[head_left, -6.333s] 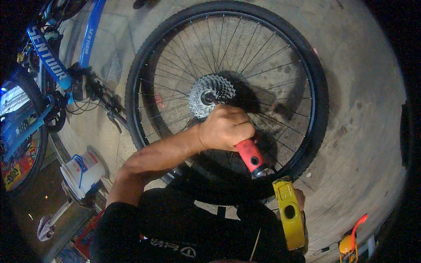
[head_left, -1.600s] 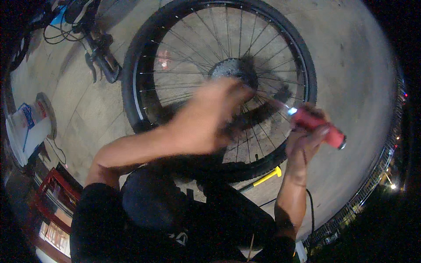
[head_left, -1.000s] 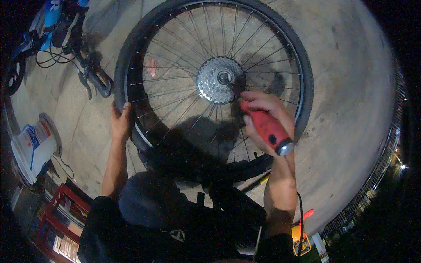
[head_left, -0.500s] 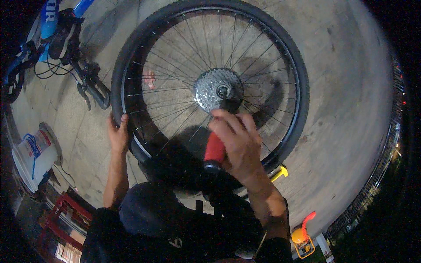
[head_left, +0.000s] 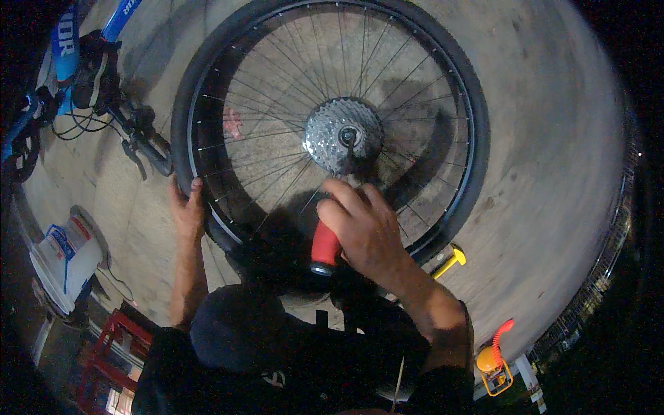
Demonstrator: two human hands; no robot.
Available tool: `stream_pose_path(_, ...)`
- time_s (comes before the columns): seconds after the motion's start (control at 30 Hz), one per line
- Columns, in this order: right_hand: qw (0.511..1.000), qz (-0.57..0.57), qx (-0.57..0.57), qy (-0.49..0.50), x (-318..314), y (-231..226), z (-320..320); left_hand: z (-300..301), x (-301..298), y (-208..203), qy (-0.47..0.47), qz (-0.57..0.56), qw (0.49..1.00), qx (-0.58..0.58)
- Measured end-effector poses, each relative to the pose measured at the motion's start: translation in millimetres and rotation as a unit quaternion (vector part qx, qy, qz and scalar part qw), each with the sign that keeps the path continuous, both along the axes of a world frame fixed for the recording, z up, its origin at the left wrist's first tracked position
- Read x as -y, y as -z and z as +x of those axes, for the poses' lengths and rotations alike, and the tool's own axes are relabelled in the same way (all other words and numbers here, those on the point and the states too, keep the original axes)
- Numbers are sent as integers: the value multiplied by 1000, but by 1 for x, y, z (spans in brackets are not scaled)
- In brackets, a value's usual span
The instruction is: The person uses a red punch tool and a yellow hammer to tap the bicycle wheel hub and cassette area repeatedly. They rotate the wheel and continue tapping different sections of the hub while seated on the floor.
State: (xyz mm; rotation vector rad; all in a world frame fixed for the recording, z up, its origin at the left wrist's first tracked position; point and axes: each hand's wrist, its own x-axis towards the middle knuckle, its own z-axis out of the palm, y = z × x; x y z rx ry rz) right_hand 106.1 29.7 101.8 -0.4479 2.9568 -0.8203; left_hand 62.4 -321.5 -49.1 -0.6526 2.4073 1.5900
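A bicycle wheel (head_left: 480, 142) with a black tyre and thin spokes fills the middle of the view. At its centre sits a silver cassette (head_left: 325, 135), with a dark lever-like piece reaching from the hub toward me. My left hand (head_left: 186, 211) grips the tyre at the wheel's left edge, thumb on top near the rim. My right hand (head_left: 363, 225) is closed around a red cylinder (head_left: 326, 243), which looks like a can with a dark-rimmed end toward me. That hand is over the wheel's near half, just below the cassette; the cylinder's far end is hidden behind the fingers.
A blue bicycle (head_left: 66, 48) with its handlebar lies at the upper left. A white bucket (head_left: 59, 277) stands left, above a red metal frame (head_left: 114, 349). A yellow T-shaped tool (head_left: 451, 260) lies beside the tyre. An orange machine (head_left: 490, 361) with a coiled red hose is at lower right.
My right hand and the red cylinder have shifted slightly left and toward me, away from the cassette. The left hand keeps its hold on the tyre. The whole view has shifted a little.
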Motion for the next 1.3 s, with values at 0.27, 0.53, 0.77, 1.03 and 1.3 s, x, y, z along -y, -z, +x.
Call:
stream_pose_path(0.27, 995, -4, 38, -97, -34, -3, -6, 9, 0, 3, -13, 7, 1000, 23)
stream_pose_path(0.53, 998, -47, 26, 21, -13, 3, 7, 12, -7, 5, -48, 53, 997, 39)
stream_pose_path(0.77, 984, -110, 87, 110, 20, 6, 6, 13, -3, 9, -63, 51, 996, 46)
stream_pose_path(1.03, 909, -324, 83, 249, 65, 47, 20, 11, -2, 6, -12, 30, 999, 10)
stream_pose_path(1.3, 840, -282, 62, 460, 120, 109, 8, 13, -9, -10, -14, -26, 999, 40)
